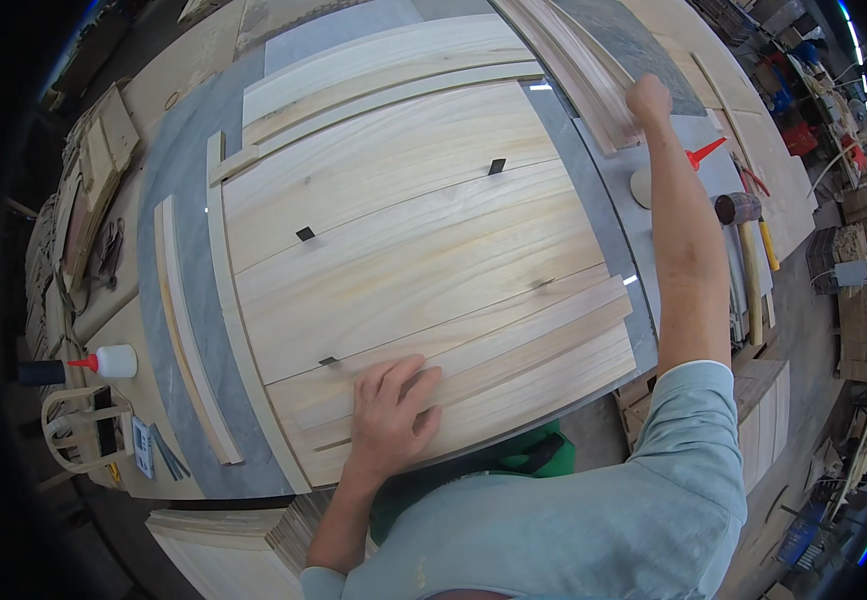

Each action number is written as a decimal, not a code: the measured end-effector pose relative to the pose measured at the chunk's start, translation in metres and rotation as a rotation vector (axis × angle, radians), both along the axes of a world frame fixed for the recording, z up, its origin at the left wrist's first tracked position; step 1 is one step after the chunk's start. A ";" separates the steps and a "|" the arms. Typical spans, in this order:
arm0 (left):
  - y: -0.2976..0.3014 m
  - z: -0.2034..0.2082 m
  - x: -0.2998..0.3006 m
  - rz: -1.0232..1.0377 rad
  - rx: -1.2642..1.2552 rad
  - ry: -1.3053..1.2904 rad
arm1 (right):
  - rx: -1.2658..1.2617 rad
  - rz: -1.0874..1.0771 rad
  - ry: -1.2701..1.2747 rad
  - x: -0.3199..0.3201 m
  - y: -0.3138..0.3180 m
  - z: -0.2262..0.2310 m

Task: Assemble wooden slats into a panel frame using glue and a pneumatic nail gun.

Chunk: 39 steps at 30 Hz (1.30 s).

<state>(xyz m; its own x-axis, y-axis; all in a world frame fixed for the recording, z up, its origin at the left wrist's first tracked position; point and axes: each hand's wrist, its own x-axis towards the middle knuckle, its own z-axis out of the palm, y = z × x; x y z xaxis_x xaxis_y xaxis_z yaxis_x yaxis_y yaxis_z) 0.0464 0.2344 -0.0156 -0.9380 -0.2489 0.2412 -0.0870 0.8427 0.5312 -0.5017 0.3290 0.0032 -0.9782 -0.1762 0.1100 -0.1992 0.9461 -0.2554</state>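
Several pale wooden boards lie side by side as a panel [403, 230] on a grey table surface, with small black pieces standing at the seams. My left hand [393, 415] rests on the panel's near part, fingers apart, touching a loose wooden strip [513, 345] that lies across the near boards. At the far right, my outstretched right hand [648, 98] is closed at the edge of a bundle of long wooden strips [588, 75]. Its fingertips are mostly hidden, but it seems to grip a strip there.
Narrow battens [181, 330] lie left of the panel. A white glue bottle [116, 361] with a red tip stands at the left edge. Beyond my right forearm are another glue container [641, 187], a mallet [738, 208] and red-handled pliers [753, 181]. Stacked boards [223, 545] sit below the near edge.
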 end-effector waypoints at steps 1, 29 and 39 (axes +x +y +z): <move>0.000 0.000 0.000 0.002 -0.002 0.001 | -0.049 -0.018 0.069 0.000 -0.001 0.002; -0.001 -0.003 0.002 0.010 -0.011 0.062 | -0.038 0.191 0.439 0.107 -0.031 -0.065; 0.003 -0.003 0.003 0.006 -0.018 0.073 | -0.112 0.182 0.280 0.108 -0.012 -0.026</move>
<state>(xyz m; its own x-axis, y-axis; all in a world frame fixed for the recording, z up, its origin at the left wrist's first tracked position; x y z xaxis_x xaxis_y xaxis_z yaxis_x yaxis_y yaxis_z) 0.0496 0.2377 -0.0184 -0.9160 -0.2500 0.3136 -0.0538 0.8516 0.5215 -0.3933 0.3169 -0.0229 -0.8610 -0.3163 0.3983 -0.4388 0.8580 -0.2671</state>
